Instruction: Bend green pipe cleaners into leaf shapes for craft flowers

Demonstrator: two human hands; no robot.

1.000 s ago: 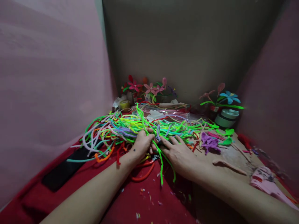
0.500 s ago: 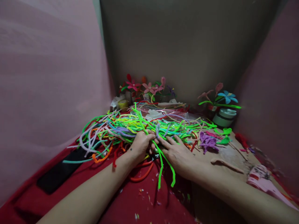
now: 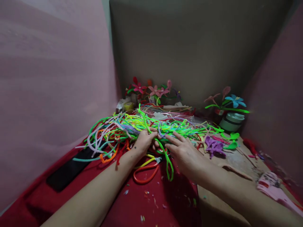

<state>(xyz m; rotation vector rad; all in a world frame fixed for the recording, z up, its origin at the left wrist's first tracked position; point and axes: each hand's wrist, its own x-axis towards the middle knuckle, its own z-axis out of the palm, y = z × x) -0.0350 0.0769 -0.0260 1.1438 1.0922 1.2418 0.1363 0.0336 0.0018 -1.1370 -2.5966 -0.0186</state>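
Bright green pipe cleaners (image 3: 169,170) pass through the fingers of my left hand (image 3: 144,143), which is closed on them. Their lower ends hang toward me in a narrow loop, and the upper part rises over the pile. My right hand (image 3: 186,153) lies just to the right with its fingers spread, palm down, over the edge of the pile of mixed pipe cleaners (image 3: 132,121). Whether its fingertips touch a strand I cannot make out. Below my hands are scissors (image 3: 145,181) with red and yellow handles, their blades partly hidden.
A black phone (image 3: 68,173) lies at the left on the red cloth. Pipe-cleaner flowers (image 3: 155,90) stand at the back, with a blue flower (image 3: 235,101) and a pale green roll (image 3: 232,122) to the right. A purple piece (image 3: 215,146) and a pink tool (image 3: 272,186) lie on cardboard.
The hanging green ends, spread apart before, now come together in a loop. My right hand has moved slightly right of them. The whole view has shifted, and more of the scissors shows.
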